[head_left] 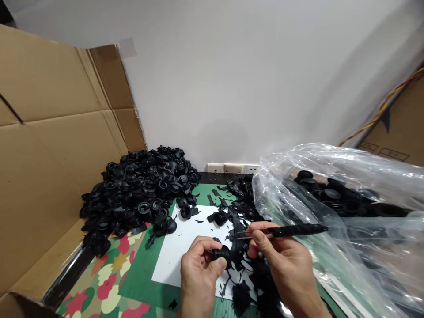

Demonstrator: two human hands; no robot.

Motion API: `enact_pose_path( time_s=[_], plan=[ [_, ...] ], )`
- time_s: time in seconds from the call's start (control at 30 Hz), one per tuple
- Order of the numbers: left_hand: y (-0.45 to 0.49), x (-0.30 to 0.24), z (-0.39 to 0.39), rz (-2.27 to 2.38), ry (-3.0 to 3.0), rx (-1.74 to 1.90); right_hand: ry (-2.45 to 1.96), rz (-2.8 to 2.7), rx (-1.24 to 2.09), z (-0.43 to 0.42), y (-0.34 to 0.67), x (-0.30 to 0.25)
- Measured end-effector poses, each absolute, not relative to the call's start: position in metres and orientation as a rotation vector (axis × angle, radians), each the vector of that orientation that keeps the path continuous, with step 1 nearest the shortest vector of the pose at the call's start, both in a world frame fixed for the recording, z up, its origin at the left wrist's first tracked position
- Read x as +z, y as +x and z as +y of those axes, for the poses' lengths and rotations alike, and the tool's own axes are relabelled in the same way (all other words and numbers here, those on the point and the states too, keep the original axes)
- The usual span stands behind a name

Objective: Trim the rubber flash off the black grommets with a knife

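Note:
Over the white sheet, my left hand pinches a black ribbed rubber plug between thumb and fingers. To its right, my right hand is closed around a slim black utility knife. The thin metal blade points left, a little above and apart from the plug. Another ribbed plug lies on the sheet just beyond my hands. Black rubber scraps are scattered between and beneath my hands, and partly cover the sheet.
A large heap of black rubber parts lies at the left against a cardboard box. At the right, a clear plastic bag holds more black parts. A green mat lies under the sheet. Wall sockets are behind.

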State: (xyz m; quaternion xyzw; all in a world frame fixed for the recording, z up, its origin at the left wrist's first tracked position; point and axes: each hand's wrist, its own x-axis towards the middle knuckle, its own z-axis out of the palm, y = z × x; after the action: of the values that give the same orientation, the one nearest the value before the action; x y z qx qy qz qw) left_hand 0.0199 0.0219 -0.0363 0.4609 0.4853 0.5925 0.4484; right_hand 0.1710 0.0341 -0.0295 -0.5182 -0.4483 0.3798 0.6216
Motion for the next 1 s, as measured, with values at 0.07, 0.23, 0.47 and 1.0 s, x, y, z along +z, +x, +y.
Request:
enact_pose_path(
  time_s=[0.07,0.23,0.47,1.0],
  plan=[
    [0.020,-0.037,0.021,1.207,1.134,1.478,-1.128,-0.987,1.001,0.034,0.169,-0.032],
    [0.020,-0.036,0.022,1.211,1.151,1.497,-1.064,-0.825,1.183,0.032,0.165,-0.029],
    [0.022,-0.034,0.023,1.225,1.158,1.480,-1.015,-0.938,1.275,0.026,0.164,-0.028],
    [0.024,-0.036,0.024,1.234,1.115,1.445,-0.914,-1.273,0.947,0.018,0.153,-0.039]
  ],
)
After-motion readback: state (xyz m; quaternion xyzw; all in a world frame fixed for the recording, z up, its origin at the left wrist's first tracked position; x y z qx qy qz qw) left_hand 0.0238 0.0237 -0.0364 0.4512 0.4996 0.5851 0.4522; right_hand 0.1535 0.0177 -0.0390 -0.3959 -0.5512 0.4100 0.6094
